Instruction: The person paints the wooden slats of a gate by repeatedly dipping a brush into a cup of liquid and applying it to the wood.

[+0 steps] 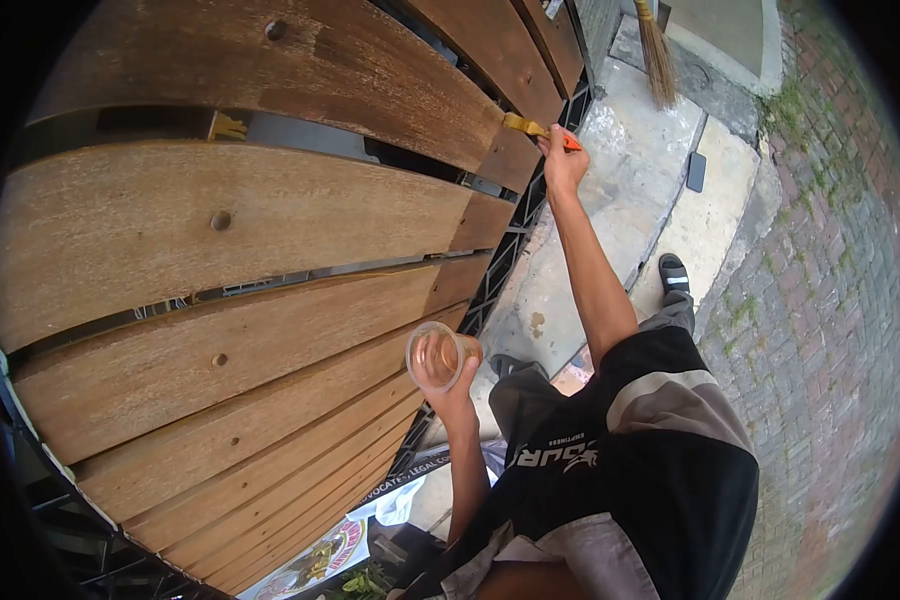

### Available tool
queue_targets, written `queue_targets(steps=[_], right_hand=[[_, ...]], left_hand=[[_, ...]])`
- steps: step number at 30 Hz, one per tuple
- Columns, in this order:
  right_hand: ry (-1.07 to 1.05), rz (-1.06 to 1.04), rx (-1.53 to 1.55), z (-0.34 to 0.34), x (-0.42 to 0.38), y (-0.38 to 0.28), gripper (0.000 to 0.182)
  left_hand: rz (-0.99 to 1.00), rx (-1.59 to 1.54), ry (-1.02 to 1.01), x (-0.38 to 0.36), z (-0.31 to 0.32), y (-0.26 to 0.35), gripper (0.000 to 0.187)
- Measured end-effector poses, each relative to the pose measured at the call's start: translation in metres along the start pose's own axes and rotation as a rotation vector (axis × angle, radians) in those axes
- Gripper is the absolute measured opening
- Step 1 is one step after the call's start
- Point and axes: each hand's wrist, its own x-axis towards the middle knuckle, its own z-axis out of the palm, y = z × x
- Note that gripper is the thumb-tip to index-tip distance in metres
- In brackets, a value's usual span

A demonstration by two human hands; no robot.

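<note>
My right hand grips a paintbrush by its orange handle. The brush's yellowish end touches a wooden slat near its right end, where the wood looks darker. Lower down, my left hand is wrapped round a clear plastic cup, tilted so its mouth faces up at me. A little brownish liquid seems to be inside the cup. Below the upper slats, a paler wooden slat has a dark stained patch at its right end.
Black metal lattice runs along the slats' right ends. A broom and a phone are on the concrete ledge. Brick paving with grass lies to the right. Printed banners show below the slats.
</note>
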Motion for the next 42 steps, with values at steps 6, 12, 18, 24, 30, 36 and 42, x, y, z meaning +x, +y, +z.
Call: queue_targets(steps=[6, 12, 18, 24, 30, 36, 42], right_hand=[[-0.352, 0.243, 0.613, 0.018, -0.024, -0.094, 0.028], [-0.253, 0.185, 0.319, 0.002, 0.0, -0.003, 0.028], [-0.086, 0.141, 0.034, -0.002, 0.0, 0.012, 0.028], [-0.484, 0.291, 0.638, 0.015, -0.027, -0.087, 0.03], [-0.276, 0.194, 0.128, -0.004, -0.001, 0.024, 0.028], [-0.222, 0.252, 0.101, -0.022, -0.006, 0.029, 0.029], [-0.536, 0.458, 0.688, 0.004, -0.029, -0.061, 0.031]], left_hand=[[0.045, -0.085, 0.036, -0.005, -0.005, -0.005, 0.087], [0.085, -0.129, 0.079, -0.023, -0.015, -0.001, 0.084], [0.071, -0.166, 0.136, -0.041, -0.032, -0.006, 0.085], [0.086, -0.191, 0.159, -0.056, -0.038, -0.02, 0.084], [0.087, -0.228, 0.173, -0.068, -0.035, -0.014, 0.087], [0.111, -0.25, 0.206, -0.077, -0.039, -0.021, 0.086], [0.101, -0.216, 0.22, -0.077, -0.039, -0.017, 0.085]])
